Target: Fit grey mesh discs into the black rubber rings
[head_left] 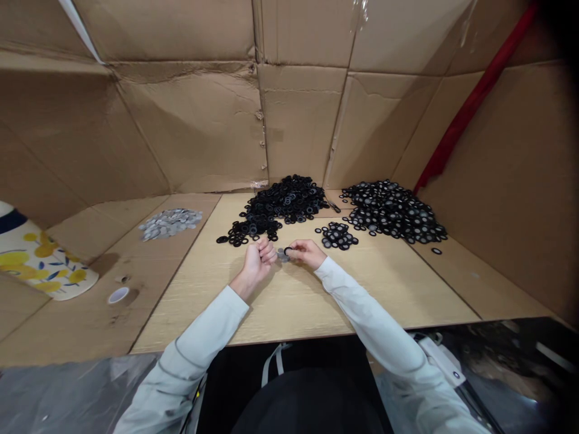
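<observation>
My left hand [259, 264] is closed with its fingers curled in, low over the wooden board [217, 307]; what it holds, if anything, is hidden. Close to its right, my right hand [307, 253] pinches a black ring [287, 251] at its fingertips. A few grey discs [282, 255] lie between the hands. Behind them is a heap of black rings [289, 199]. Past my right hand sits a small cluster of black rings with pale centres [338, 235], and a larger heap of the same kind [393, 211] lies farther right.
A pile of grey discs [170, 223] lies at the left. Near the left edge are a floral-patterned container [40, 259] and a white roll [118, 295]. A small metal tool [333, 206] lies between the black heaps. Cardboard walls [208, 126] enclose the back and sides.
</observation>
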### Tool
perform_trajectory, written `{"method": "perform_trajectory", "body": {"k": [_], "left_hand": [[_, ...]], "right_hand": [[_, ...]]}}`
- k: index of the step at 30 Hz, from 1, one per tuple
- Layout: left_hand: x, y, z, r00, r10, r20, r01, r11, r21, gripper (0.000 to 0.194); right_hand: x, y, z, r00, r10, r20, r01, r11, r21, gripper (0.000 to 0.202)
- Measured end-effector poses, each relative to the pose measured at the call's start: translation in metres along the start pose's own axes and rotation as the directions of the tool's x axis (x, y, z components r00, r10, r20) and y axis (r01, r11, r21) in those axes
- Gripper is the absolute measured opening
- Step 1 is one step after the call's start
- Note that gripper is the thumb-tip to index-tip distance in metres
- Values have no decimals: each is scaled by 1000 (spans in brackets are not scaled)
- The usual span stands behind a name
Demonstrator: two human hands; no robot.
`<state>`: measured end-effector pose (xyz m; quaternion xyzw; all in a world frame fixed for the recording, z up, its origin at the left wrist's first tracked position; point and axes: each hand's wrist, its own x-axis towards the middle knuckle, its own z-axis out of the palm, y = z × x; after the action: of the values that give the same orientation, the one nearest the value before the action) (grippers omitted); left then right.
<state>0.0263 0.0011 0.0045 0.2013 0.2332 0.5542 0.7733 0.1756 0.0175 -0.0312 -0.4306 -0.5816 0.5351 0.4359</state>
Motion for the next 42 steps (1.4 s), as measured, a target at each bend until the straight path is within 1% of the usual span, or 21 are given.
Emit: {"method": "perform_trajectory", "body": {"k": [2,8,10,14,19,23,25,28,30,32,35,38,40,42], "left_hand": [[1,-2,2,1000,12,26,-12,1000,-11,25],[1,-7,4,1000,5,25,-5,1000,10,17],[0,-7,3,999,-20,46,20,1000,1,13],[0,-5,1,996,-73,59,73,997,7,13],[-1,-5,2,995,-75,59,74,997,25,15],[0,-6,1,994,-83,73,81,996,30,12],[2,-6,0,995,-72,62,69,997,43,10],[4,-9,-1,1000,-19,-11,20,992,125,4],[5,-12,-1,999,12,-36,-4,978,210,8],[5,-15,-1,1000,21,10,-23,954,298,10],[2,-18,0,994,50,98,-85,912,402,13],[-2,-19,1,991,68,117,-116,874,473,21],[-4,-19,2,989,61,136,-124,841,527,24],[-4,-18,3,986,82,148,-154,796,585,24]], "right_hand": [[-1,-2,0,1000,-25,-4,25,1000,13,30],[-1,-8,-1,995,-82,-51,84,996,22,28],[-1,-8,-1,995,-80,-58,82,997,18,27],[-2,-8,-1,995,-67,-73,69,997,19,26],[-2,-8,-1,996,-51,-76,53,998,28,28],[-3,-10,-1,995,-53,-90,56,998,28,27],[-3,-12,-2,995,-48,-91,51,998,26,26],[-3,-12,-4,995,-60,-76,62,998,32,26],[-2,-12,-5,994,-79,-77,82,996,35,26],[-1,-11,-7,989,-102,-111,106,994,32,24],[0,-8,-9,977,-127,-174,133,991,28,20],[3,-4,-11,979,-117,-168,128,990,55,18],[4,0,-11,983,-99,-155,115,988,101,20],[5,3,-10,985,-81,-155,106,981,164,23]]}}
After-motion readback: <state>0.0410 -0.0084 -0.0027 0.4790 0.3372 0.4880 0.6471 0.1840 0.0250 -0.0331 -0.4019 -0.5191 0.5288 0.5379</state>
